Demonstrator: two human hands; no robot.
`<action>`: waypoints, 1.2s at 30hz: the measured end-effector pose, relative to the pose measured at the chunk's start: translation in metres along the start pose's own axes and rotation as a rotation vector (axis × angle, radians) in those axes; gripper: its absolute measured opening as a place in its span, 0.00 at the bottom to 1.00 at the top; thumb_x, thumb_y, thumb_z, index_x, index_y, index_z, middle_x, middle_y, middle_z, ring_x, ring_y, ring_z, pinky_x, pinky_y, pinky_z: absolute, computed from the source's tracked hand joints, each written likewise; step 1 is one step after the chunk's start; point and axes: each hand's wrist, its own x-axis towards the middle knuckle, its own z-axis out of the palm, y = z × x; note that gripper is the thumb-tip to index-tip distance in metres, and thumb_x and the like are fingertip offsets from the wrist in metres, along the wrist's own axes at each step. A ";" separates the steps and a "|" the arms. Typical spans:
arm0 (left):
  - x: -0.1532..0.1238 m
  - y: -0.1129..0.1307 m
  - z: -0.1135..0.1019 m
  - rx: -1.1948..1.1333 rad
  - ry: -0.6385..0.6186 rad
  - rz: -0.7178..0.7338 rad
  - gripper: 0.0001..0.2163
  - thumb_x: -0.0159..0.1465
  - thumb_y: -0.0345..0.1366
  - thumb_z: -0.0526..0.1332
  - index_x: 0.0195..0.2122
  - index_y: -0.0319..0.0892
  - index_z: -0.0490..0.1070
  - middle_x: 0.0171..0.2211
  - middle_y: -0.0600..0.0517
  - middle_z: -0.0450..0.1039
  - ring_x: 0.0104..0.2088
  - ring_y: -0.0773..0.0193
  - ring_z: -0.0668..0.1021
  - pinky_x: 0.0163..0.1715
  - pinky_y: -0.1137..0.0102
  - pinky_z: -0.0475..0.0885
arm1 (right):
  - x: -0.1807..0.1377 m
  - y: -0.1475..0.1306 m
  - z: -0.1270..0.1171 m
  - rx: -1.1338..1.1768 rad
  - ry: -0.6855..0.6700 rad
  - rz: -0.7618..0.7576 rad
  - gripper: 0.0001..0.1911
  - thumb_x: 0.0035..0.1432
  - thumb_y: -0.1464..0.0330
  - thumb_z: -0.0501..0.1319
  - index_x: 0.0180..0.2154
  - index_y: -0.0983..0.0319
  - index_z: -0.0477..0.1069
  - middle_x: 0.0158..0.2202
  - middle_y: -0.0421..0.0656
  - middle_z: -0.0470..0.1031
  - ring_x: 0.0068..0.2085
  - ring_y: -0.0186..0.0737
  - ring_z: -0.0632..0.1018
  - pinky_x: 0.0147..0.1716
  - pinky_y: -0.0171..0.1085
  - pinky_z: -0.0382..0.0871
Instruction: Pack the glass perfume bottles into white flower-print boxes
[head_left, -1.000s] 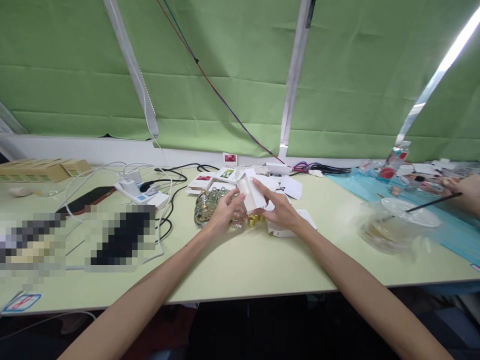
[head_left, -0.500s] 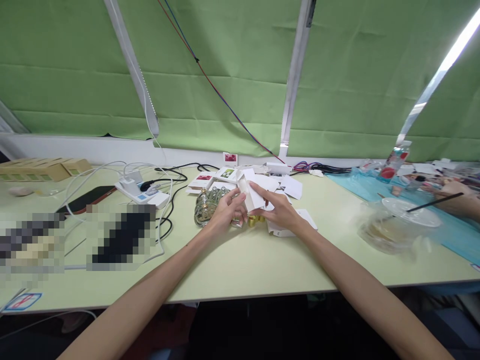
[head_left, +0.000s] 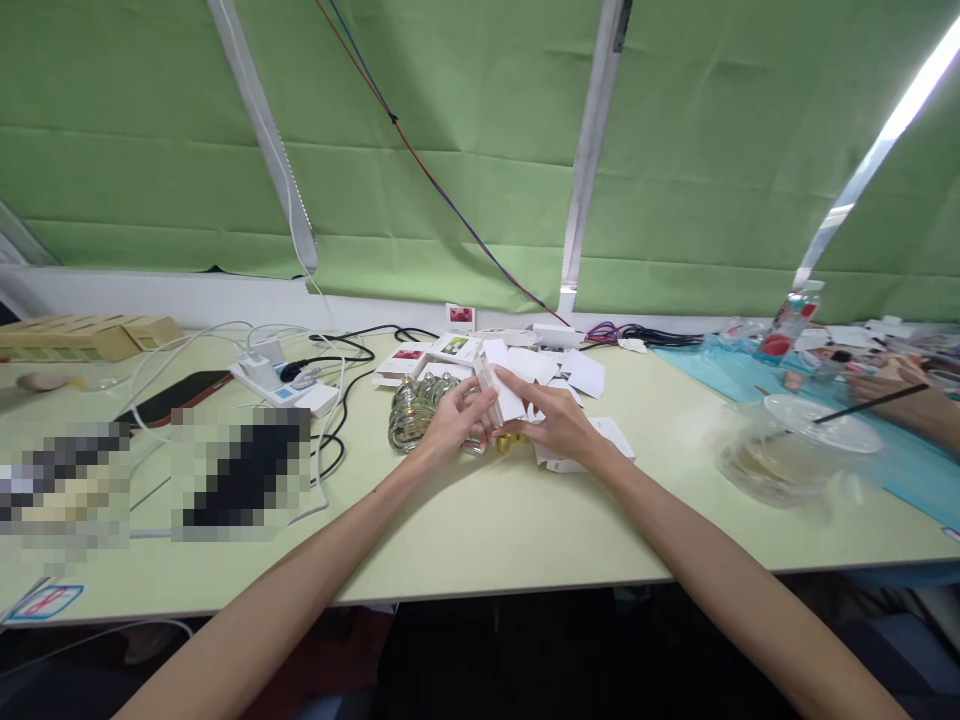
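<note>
Between both hands a small white cardboard box (head_left: 501, 388) is held up, tilted, over the middle of the table. My left hand (head_left: 456, 415) grips its left side, and my right hand (head_left: 556, 412) is closed on its right side. Just left of my left hand stand several clear glass bottles (head_left: 409, 415) in a cluster. Gold-coloured caps (head_left: 511, 440) lie below the box, partly hidden by my fingers. Behind are printed white cartons (head_left: 455, 347) and flattened white card pieces (head_left: 583, 372). Another white box (head_left: 611, 440) lies beside my right wrist.
A power strip (head_left: 285, 388) with cables and a phone (head_left: 180, 398) lie on the left. Yellowish boxes (head_left: 90, 338) stand at the far left. On the right are a lidded plastic cup (head_left: 780, 455) with a straw, a bottle (head_left: 791, 325), a blue sheet (head_left: 697, 370) and another person's hand (head_left: 892, 395).
The box's end, open toward me before, now looks folded closed, and the box has turned slightly. Both hands stay in nearly the same place. The other person's hand at right has shifted slightly.
</note>
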 end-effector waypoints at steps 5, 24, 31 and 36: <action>-0.001 0.001 0.000 -0.005 -0.002 -0.002 0.30 0.55 0.58 0.69 0.49 0.42 0.67 0.19 0.56 0.72 0.15 0.67 0.73 0.14 0.76 0.67 | 0.000 0.001 0.000 -0.019 -0.012 -0.013 0.37 0.64 0.52 0.62 0.70 0.52 0.55 0.31 0.38 0.74 0.29 0.34 0.71 0.32 0.32 0.68; -0.003 0.001 0.001 0.027 -0.006 -0.003 0.33 0.52 0.62 0.68 0.49 0.43 0.67 0.17 0.58 0.70 0.15 0.66 0.74 0.14 0.76 0.69 | 0.001 0.000 0.000 -0.021 -0.046 -0.027 0.35 0.64 0.52 0.62 0.68 0.51 0.58 0.31 0.38 0.75 0.29 0.35 0.72 0.32 0.34 0.69; -0.002 0.001 0.000 0.022 -0.019 -0.009 0.31 0.54 0.61 0.68 0.50 0.44 0.68 0.17 0.58 0.70 0.14 0.67 0.73 0.14 0.76 0.67 | 0.001 0.000 0.000 -0.016 -0.030 -0.058 0.36 0.64 0.53 0.62 0.69 0.52 0.57 0.30 0.38 0.74 0.29 0.35 0.72 0.32 0.34 0.68; -0.002 0.000 0.000 -0.017 -0.025 -0.017 0.29 0.56 0.59 0.67 0.49 0.44 0.68 0.16 0.59 0.68 0.14 0.68 0.72 0.13 0.77 0.67 | 0.002 -0.002 -0.001 -0.055 -0.037 -0.064 0.36 0.64 0.51 0.60 0.69 0.53 0.58 0.30 0.39 0.74 0.28 0.35 0.71 0.31 0.33 0.67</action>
